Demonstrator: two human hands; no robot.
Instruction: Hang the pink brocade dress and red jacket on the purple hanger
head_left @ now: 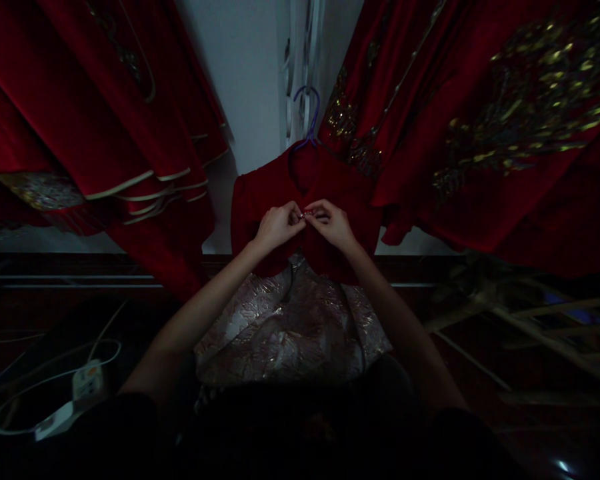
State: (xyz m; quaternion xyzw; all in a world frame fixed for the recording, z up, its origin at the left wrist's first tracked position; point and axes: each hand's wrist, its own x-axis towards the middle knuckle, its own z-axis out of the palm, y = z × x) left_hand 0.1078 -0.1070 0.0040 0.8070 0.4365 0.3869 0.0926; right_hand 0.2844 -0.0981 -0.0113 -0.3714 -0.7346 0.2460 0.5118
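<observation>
Dark sleeves (123, 427) lay nearest, with bare forearms (205, 303) reaching from them to a short red jacket (347, 180), which hung on a purple hanger (312, 127) above shiny patterned fabric (305, 327). Left hand (279, 225) and right hand (334, 227) met at its front opening, thumbs and fingertips pinched together on it, a small glinting piece (304, 215) between them too dim to identify. More red garments (95, 113) flanked it on both sides.

Both arms (205, 309) stretch forward, left hand (279, 225) and right hand (334, 225) close together, each pinching
</observation>
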